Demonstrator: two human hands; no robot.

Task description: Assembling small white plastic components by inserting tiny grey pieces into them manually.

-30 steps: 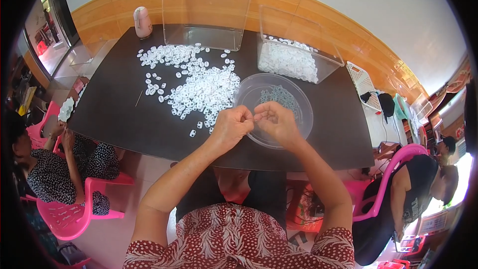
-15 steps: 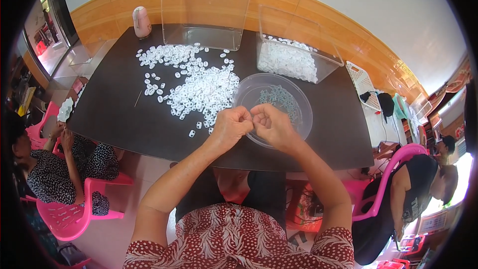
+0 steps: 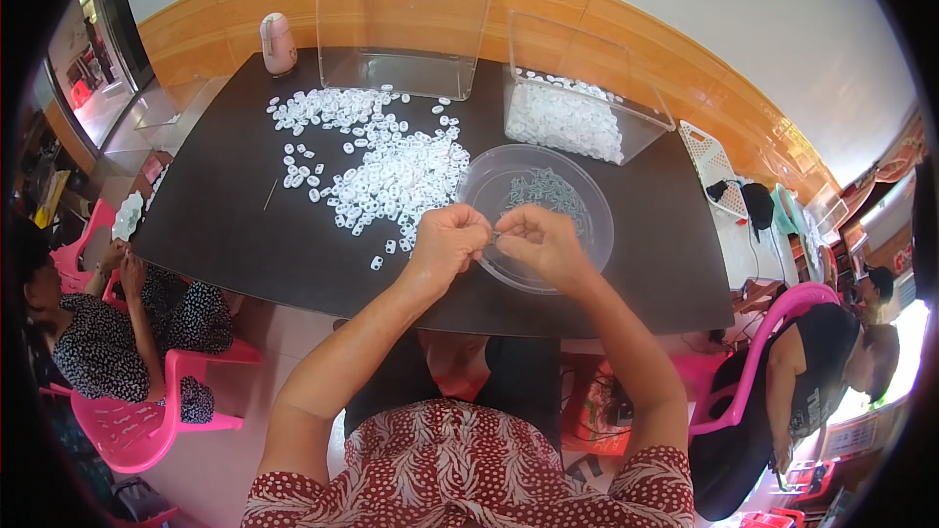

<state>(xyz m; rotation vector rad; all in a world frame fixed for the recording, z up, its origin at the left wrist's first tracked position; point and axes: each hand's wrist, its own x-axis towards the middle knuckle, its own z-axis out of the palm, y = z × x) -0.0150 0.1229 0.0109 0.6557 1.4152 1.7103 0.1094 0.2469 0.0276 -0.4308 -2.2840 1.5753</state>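
My left hand and my right hand meet fingertip to fingertip over the near left rim of a round clear tray. Both are closed in a pinch, and whatever they hold is too small to make out. Small grey-green metal-looking pieces lie loose in the tray, just beyond my right hand. To the left of the tray spreads a heap of small white plastic pieces with holes, its near edge close to my left hand.
An upright clear bin and a clear bin of white pieces stand at the back. A pink bottle and a thin stick are on the dark table. People sit on pink chairs at both sides.
My hands stay together over the tray's near rim. Their fingertips have shifted very slightly, and both keep pinching. The heaps and bins look the same.
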